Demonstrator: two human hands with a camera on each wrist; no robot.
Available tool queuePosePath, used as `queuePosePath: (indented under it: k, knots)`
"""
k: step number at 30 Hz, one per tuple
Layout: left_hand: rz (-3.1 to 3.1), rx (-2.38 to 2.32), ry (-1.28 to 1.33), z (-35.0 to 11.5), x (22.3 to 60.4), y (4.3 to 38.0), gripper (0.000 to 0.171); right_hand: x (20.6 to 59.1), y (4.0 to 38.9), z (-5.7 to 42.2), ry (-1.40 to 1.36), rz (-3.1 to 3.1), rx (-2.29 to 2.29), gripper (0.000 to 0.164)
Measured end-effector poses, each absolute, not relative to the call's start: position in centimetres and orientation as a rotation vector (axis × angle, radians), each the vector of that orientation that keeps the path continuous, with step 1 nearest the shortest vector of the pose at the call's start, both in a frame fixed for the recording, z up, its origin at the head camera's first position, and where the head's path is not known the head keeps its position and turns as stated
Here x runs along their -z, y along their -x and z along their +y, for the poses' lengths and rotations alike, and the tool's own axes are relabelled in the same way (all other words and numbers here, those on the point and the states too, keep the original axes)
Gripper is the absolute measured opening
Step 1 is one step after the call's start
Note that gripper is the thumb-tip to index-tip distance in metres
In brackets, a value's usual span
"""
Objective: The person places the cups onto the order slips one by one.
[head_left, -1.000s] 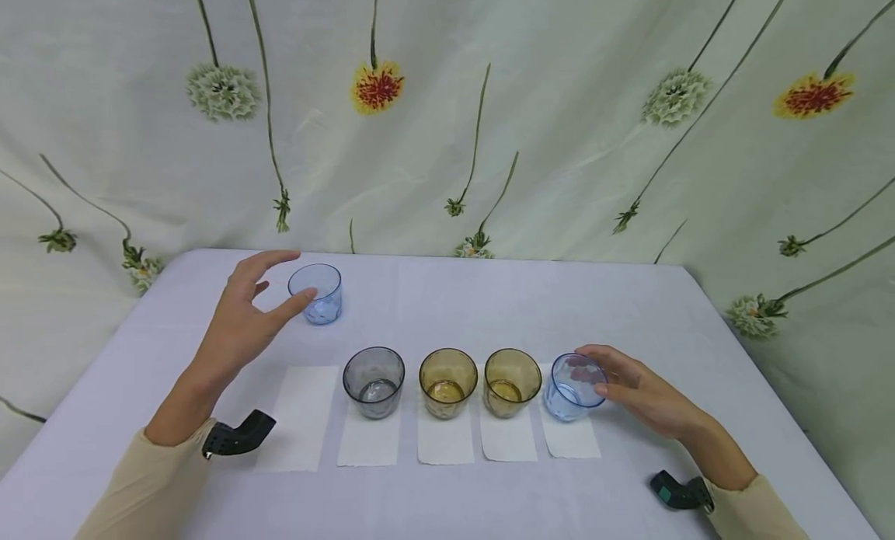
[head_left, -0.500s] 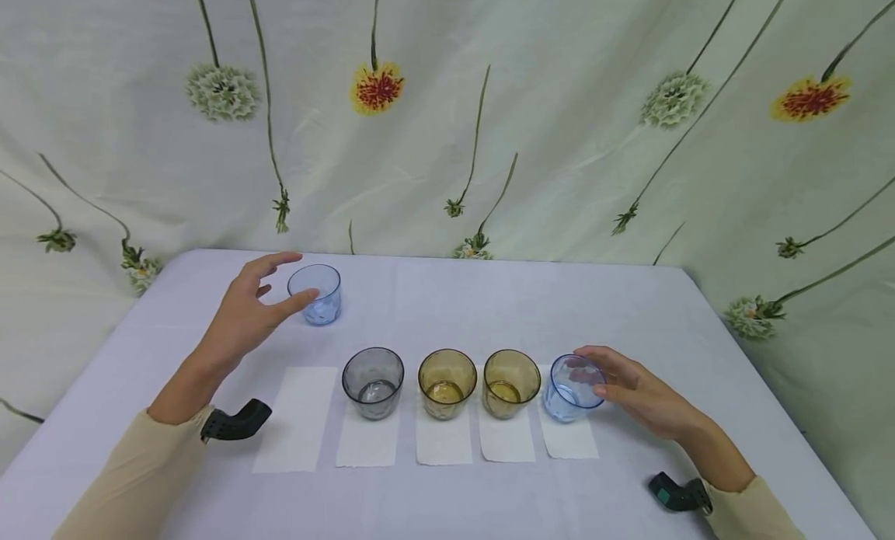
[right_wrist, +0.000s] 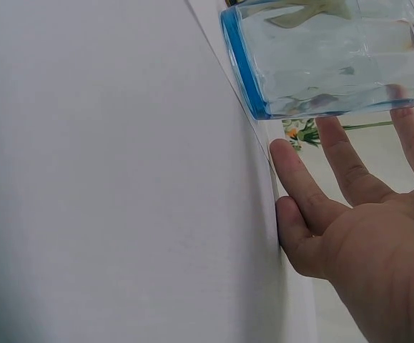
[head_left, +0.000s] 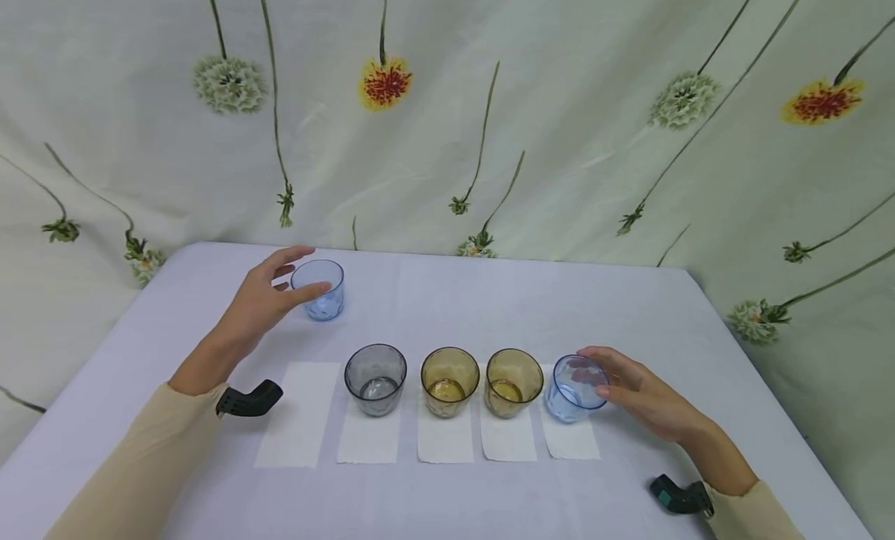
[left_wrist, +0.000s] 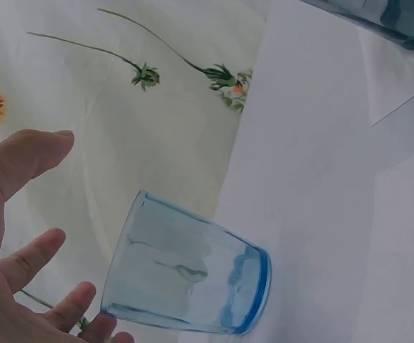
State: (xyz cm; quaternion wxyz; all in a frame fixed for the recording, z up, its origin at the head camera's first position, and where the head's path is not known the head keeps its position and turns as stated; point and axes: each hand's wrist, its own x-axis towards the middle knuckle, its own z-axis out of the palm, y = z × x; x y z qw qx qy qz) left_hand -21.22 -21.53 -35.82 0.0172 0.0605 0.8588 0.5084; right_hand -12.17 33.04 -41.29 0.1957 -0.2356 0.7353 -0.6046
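My left hand (head_left: 262,303) reaches around a clear blue glass tumbler (head_left: 325,305) at the back left, thumb and fingers spread. In the head view the thumb overlaps its near side. The left wrist view shows the thumb apart from this tumbler (left_wrist: 185,271), while the lower fingertips are right at its rim. On the right, my right hand (head_left: 643,396) holds a second blue tumbler (head_left: 565,404) between thumb and fingers at its rim. This tumbler (right_wrist: 321,64) stands upright at the row's right end, with fingertips against its side in the right wrist view.
A grey tumbler (head_left: 376,381) and two amber tumblers, the left one (head_left: 450,381) and the right one (head_left: 513,381), stand in a row on white paper strips. A bare paper strip (head_left: 297,416) lies left of them. Behind the white table (head_left: 489,299) hangs a flowered cloth (head_left: 559,120).
My left hand has moved slightly right, bringing thumb and fingers further around the back-left tumbler. My right hand and its tumbler have stayed in place. The head view has shifted a little.
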Motion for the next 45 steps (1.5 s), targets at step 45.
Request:
queuePosePath:
  k: [45]
  knots:
    - [2.261, -1.925, -0.133, -21.1, 38.6, 23.3, 0.089, 40.9, 11.8, 32.7, 0.634, 2.069, 1.693, 0.048]
